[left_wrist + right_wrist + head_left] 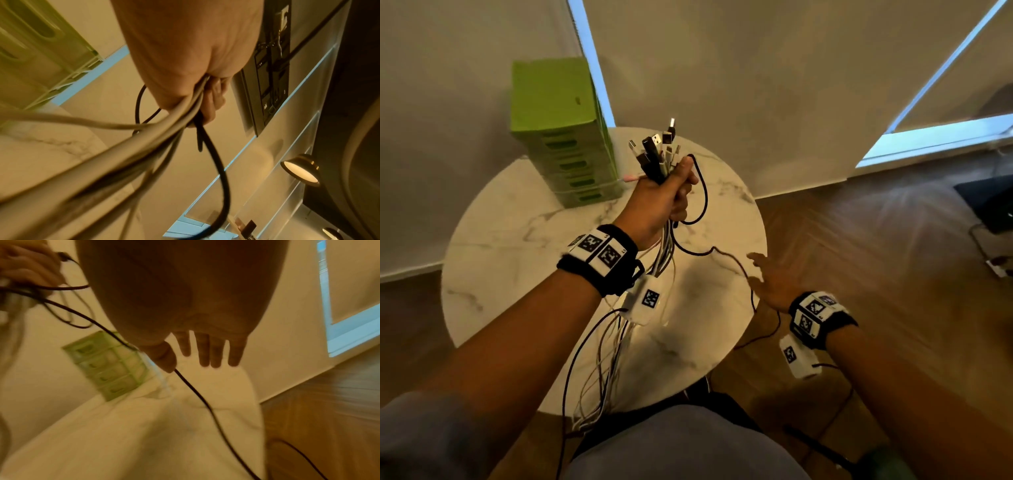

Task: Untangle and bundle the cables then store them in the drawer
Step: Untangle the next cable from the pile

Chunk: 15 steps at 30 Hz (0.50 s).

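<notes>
My left hand (666,197) is raised above the round marble table (510,260) and grips a bunch of black and white cables (654,157), their plug ends sticking up out of the fist. The cords (156,136) hang down from the fist toward my lap. One thin black cable (726,257) loops out of the bunch, crosses the table and drops over its right edge. My right hand (774,281) hovers at that edge with fingers (209,352) spread straight; the black cable (197,394) passes just under the thumb without being held. The green drawer tower (565,137) stands at the table's back left.
The drawer tower (107,368) shows several closed drawers. Wood floor (876,246) lies to the right of the table, with a dark object and a cord on it at the far right. Walls and a bright window strip stand behind the table.
</notes>
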Each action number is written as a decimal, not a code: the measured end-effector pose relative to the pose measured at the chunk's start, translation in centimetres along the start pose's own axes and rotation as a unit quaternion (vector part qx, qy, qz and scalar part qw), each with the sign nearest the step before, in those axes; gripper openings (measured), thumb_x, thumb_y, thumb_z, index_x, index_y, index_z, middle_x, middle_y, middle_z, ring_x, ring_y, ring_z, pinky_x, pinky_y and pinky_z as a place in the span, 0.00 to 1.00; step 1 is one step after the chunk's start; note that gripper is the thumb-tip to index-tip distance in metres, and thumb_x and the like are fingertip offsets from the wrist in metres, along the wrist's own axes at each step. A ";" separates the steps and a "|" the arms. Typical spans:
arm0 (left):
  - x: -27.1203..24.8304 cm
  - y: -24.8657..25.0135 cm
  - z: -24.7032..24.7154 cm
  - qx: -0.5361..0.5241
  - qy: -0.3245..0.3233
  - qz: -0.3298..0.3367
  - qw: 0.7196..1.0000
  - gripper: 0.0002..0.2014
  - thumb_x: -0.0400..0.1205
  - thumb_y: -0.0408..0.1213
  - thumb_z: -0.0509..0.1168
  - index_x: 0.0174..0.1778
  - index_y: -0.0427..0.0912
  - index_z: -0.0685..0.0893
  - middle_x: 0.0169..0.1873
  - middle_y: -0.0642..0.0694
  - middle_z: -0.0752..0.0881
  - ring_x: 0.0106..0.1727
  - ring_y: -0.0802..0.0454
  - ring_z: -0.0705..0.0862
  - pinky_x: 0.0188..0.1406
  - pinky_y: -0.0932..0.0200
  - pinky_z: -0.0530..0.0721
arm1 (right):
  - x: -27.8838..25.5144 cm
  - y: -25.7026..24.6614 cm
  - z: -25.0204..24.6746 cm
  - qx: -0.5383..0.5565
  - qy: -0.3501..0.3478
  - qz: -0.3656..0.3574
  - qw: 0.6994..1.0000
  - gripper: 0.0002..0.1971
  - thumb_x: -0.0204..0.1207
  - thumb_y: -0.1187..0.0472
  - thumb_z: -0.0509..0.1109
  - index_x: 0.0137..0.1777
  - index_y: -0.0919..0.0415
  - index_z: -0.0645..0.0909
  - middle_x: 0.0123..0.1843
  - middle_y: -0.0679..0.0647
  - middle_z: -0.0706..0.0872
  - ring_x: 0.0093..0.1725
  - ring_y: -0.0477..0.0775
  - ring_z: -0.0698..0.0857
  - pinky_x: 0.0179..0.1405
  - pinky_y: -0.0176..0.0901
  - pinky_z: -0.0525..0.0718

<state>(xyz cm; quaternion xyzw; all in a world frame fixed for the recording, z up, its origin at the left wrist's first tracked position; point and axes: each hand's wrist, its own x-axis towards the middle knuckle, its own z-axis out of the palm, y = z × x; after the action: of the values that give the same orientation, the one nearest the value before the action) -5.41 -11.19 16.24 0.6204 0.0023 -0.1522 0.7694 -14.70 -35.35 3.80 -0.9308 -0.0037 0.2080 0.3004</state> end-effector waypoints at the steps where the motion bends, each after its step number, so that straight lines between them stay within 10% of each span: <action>1: -0.2 -0.1 -0.2 -0.008 0.001 -0.001 1.000 0.16 0.89 0.48 0.63 0.40 0.41 0.81 0.24 0.53 0.69 0.22 0.57 0.60 0.26 0.58 0.56 | 0.1 -1.7 0.5 0.005 0.015 -0.046 0.999 0.28 0.84 0.62 0.68 0.82 0.62 0.65 0.77 0.65 0.73 0.76 0.64 0.73 0.78 0.48 0.67; 4: -0.6 -0.7 -0.5 -0.011 0.012 -0.002 1.000 0.16 0.89 0.48 0.63 0.39 0.42 0.79 0.24 0.53 0.67 0.23 0.57 0.62 0.23 0.63 0.60 | -0.3 -8.5 0.8 0.090 0.035 -0.161 0.982 0.28 0.81 0.55 0.72 0.78 0.54 0.67 0.76 0.54 0.76 0.75 0.50 0.75 0.73 0.41 0.73; 9: -0.8 -1.1 -1.6 0.013 0.068 -0.019 0.997 0.18 0.87 0.51 0.66 0.38 0.43 0.77 0.22 0.52 0.70 0.22 0.56 0.67 0.23 0.63 0.70 | -1.4 -16.1 -0.5 0.103 0.063 -0.232 0.965 0.12 0.86 0.49 0.65 0.60 0.56 0.74 0.34 0.53 0.85 0.36 0.53 0.86 0.39 0.51 0.82; 15: -0.2 -1.2 -4.7 0.051 0.164 -0.003 0.985 0.22 0.86 0.58 0.64 0.32 0.46 0.76 0.18 0.54 0.70 0.22 0.55 0.67 0.25 0.60 0.69 | 0.1 -16.4 -3.6 0.126 0.186 -0.205 0.953 0.09 0.88 0.53 0.60 0.48 0.56 0.75 0.35 0.44 0.81 0.33 0.53 0.84 0.36 0.51 0.80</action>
<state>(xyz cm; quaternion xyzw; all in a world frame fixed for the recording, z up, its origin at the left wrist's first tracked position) -5.02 -6.84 14.05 0.6750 0.1224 -0.0509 0.7258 -11.28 -23.90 15.60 -0.8869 -0.1128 -0.0360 0.4466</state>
